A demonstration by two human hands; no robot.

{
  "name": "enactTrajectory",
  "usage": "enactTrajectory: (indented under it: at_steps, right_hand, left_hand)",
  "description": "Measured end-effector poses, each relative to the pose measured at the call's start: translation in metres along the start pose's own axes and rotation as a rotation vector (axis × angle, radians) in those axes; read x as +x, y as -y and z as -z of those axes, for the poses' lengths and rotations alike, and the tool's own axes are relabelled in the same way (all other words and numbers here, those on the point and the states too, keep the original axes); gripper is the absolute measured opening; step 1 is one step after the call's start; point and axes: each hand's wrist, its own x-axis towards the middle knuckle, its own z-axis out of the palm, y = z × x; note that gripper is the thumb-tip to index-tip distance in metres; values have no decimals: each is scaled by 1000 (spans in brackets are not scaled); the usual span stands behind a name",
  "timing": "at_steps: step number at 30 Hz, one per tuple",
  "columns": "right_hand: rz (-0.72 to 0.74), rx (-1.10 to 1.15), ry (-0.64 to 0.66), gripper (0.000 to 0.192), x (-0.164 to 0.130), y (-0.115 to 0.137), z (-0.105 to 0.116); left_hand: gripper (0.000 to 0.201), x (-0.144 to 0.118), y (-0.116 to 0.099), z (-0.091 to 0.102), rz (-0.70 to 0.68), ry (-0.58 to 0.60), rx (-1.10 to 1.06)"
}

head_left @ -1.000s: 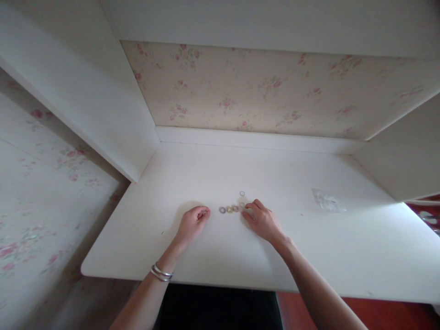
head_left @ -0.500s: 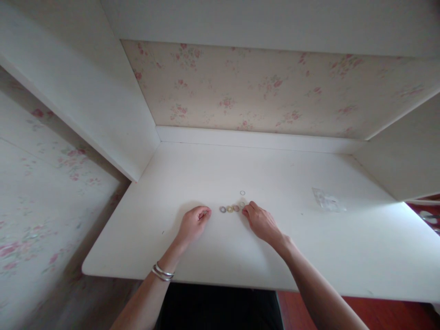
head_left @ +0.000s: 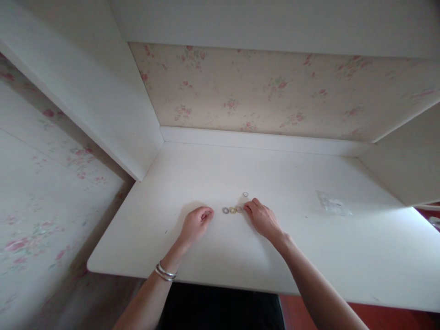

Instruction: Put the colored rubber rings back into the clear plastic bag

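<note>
A short row of small rings (head_left: 232,210) lies on the white desk (head_left: 213,174): a grey one at the left, then a yellowish one and a pinkish one. A separate pale ring (head_left: 245,194) lies a little farther back. My right hand (head_left: 261,219) rests on the desk with its fingertips at the right end of the row, touching the ring there. My left hand (head_left: 195,225) lies loosely curled on the desk just left of the row, apart from the rings. I cannot tell whether it holds anything. Two metal bangles (head_left: 164,272) circle my left wrist.
A small clear plastic bag (head_left: 333,203) lies on the desk at the right. White side panels and a flowered back wall (head_left: 261,91) enclose the desk on three sides. The desk's front edge runs just under my forearms.
My right hand's fingertips have drawn in toward the right end of the ring row. My left hand has stayed put. The view has shifted slightly.
</note>
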Motion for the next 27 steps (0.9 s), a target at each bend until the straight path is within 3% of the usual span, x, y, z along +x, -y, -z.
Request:
enactTrajectory:
  at_steps: [8, 12, 20, 27]
  right_hand:
    - [58, 21, -22, 30, -15, -2, -4]
    - [69, 55, -79, 29, -19, -1, -7]
    - [109, 178, -260, 28, -28, -6, -18]
    - [-38, 321, -379, 30, -29, -12, -18]
  left_hand:
    - [30, 7, -4, -1, -12, 40, 42]
    - [28, 21, -18, -4, -122, 102, 95]
    - [19, 71, -55, -32, -368, 217, 339]
    - [25, 117, -65, -57, -460, 374, 539]
